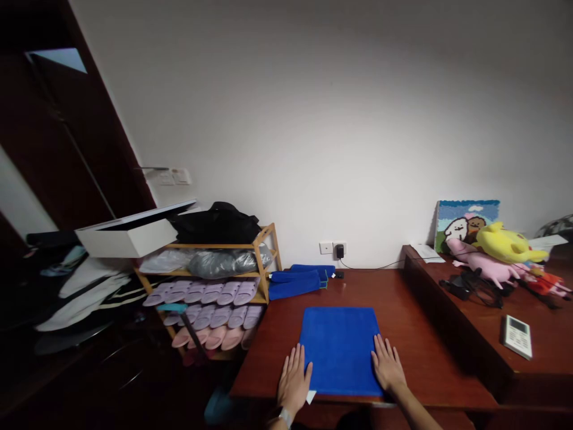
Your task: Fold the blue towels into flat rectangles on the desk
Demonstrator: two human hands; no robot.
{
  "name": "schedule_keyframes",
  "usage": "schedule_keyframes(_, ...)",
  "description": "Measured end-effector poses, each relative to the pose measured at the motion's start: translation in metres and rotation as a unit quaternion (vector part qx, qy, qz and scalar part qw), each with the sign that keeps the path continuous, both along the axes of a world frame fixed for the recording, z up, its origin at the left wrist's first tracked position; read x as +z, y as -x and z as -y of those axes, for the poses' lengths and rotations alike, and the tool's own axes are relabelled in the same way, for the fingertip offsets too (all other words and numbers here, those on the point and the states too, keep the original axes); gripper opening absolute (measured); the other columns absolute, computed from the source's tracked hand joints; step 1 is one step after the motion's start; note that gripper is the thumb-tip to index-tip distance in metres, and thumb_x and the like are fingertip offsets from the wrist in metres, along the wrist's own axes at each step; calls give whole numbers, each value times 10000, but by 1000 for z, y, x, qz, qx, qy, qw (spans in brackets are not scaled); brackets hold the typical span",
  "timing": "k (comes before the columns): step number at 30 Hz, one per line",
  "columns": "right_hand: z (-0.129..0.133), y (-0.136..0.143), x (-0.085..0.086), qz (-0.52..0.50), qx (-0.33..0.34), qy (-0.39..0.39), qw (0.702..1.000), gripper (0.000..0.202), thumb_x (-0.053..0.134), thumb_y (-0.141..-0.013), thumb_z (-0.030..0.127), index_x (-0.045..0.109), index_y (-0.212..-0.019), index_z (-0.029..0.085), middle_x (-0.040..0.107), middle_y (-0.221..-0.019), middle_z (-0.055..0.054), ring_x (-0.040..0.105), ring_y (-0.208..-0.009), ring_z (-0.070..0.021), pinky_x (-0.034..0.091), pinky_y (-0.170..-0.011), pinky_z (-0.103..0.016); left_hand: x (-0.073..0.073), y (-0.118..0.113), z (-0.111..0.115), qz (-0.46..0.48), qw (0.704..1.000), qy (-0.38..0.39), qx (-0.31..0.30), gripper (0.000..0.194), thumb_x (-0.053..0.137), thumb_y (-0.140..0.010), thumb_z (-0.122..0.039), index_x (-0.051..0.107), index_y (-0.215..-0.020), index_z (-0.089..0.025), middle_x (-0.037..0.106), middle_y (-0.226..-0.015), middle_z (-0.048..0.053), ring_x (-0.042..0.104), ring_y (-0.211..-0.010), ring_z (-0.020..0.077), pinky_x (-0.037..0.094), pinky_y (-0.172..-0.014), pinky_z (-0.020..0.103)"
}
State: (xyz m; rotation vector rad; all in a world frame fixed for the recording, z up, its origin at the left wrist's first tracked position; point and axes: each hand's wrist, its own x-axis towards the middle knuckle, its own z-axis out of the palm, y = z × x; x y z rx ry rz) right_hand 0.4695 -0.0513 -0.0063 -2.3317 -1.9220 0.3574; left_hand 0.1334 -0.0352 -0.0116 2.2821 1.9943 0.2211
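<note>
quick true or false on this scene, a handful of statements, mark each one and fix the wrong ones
1. The left hand and right hand are at opposite sides of the blue cloth. True.
2. The blue cloth is rolled up. False: it lies spread flat on the table.
3. A black bag sits on top of the slipper rack. True.
4. The yellow plush toy lies underneath the pink one. False: the yellow plush toy rests on top of the pink plush toy.
5. A black power adapter is plugged in at the wall. True.
</note>
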Motion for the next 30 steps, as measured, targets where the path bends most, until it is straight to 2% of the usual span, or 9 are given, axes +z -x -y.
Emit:
schedule_keyframes(4, 18, 4, -7, -40, -12, -20, 999, 727, 125, -990, 518, 223, -1632, 190, 195, -1705, 2, 134, -1579, -252, 160, -1285, -490, -3, -2, -1, -2, 1000, -6, 9, 706, 180, -1031, -548, 237, -1619, -163, 185, -1696, 55, 175, -1571, 241, 211, -1303, 478)
schedule_keyframes(8, 44, 7, -32, -72, -6, -48, 996, 730, 129, -975, 564, 286, -1621, 261, 266, -1681, 29, 180, -1568, -266, 184, -1283, -524, -9, 1, -4, 11, 1000, -19, 2, 704, 181, -1028, -564, 236, -1620, -187, 188, -1691, 46, 189, -1567, 250, 227, -1299, 499)
schedule_keyframes(11, 55, 7, -46, -73, 15, -81, 994, 698, 184, -972, 581, 359, -1592, 316, 355, -1649, 37, 209, -1559, -287, 199, -1280, -549, -10, 3, -3, 14, 1000, -24, -9, 698, 187, -1029, -561, 229, -1621, -194, 204, -1685, 48, 206, -1560, 244, 248, -1294, 487)
schedule_keyframes(17, 48, 0, -54, -62, 39, -96, 993, 734, 169, -984, 608, 387, -1579, 238, 341, -1650, -16, 263, -1540, -304, 260, -1256, -554, -12, 4, 3, -9, 1000, -30, -4, 695, 194, -1028, -518, 278, -1605, -140, 219, -1681, 68, 221, -1556, 243, 248, -1292, 476)
schedule_keyframes(21, 47, -8, -56, -61, 47, -86, 993, 749, 149, -995, 593, 342, -1588, 179, 306, -1657, -17, 256, -1541, -265, 278, -1265, -460, -17, 10, 2, 0, 1000, -23, -2, 709, 183, -1028, -508, 260, -1604, -102, 187, -1688, 68, 211, -1560, 226, 225, -1299, 446)
schedule_keyframes(24, 48, -12, -60, -51, 51, -97, 993, 738, 158, -999, 586, 348, -1582, 175, 306, -1652, -17, 271, -1534, -256, 293, -1263, -433, -17, 14, -5, 19, 999, -25, 8, 682, 218, -1028, -480, 305, -1596, -111, 241, -1676, 79, 248, -1550, 238, 257, -1289, 454)
schedule_keyframes(27, 49, -12, -65, -34, 56, -115, 991, 694, 194, -1005, 568, 391, -1567, 210, 320, -1643, -10, 293, -1525, -263, 307, -1258, -458, -9, -3, -9, 38, 997, -63, 16, 640, 255, -1033, -438, 340, -1588, -131, 320, -1654, 90, 294, -1536, 259, 297, -1276, 473)
schedule_keyframes(30, 51, -9, -64, -30, 49, -127, 990, 679, 208, -1017, 541, 396, -1563, 183, 320, -1642, -31, 288, -1526, -269, 298, -1262, -473, 6, -56, -3, 62, 991, -99, -58, 599, 239, -1053, -413, 318, -1599, -179, 328, -1660, 63, 316, -1533, 245, 319, -1272, 467)
